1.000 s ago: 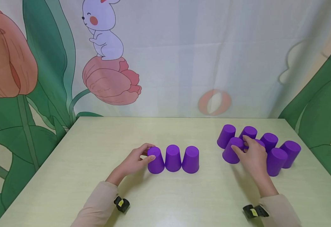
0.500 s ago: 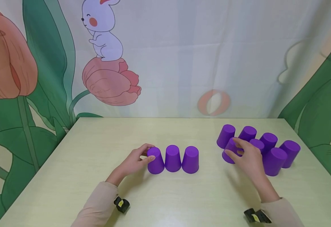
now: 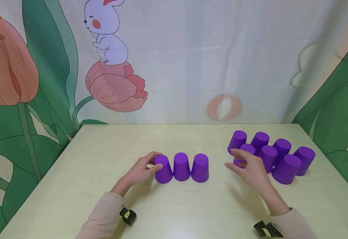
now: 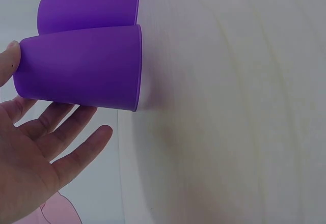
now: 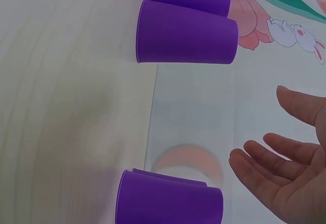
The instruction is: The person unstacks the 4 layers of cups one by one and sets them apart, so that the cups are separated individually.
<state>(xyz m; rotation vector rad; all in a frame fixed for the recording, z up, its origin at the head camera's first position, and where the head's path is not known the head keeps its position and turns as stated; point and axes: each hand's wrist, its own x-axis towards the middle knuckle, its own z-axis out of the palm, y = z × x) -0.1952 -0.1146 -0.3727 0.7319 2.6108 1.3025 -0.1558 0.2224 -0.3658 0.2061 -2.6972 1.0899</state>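
Observation:
Three purple cups stand upside down in a row mid-table. My left hand (image 3: 142, 169) holds the leftmost cup (image 3: 164, 172), its thumb on the near side and fingers behind. In the left wrist view, this purple cup (image 4: 81, 68) lies between thumb and fingers. Beside it are the middle cup (image 3: 181, 168) and the right cup (image 3: 200, 170). My right hand (image 3: 252, 169) is spread in front of the cup group at the right, partly covering one cup (image 3: 247, 148). In the right wrist view, the right hand (image 5: 293, 168) has nothing between thumb and fingers.
Several more upside-down purple cups, including a near one (image 3: 286, 170), cluster on the right of the pale table (image 3: 191, 209). A printed curtain (image 3: 174, 66) hangs behind the table's far edge.
My right hand has moved left, from among the clustered cups past their front left cup. The cups stay where they were. My left hand keeps its hold on the leftmost cup.

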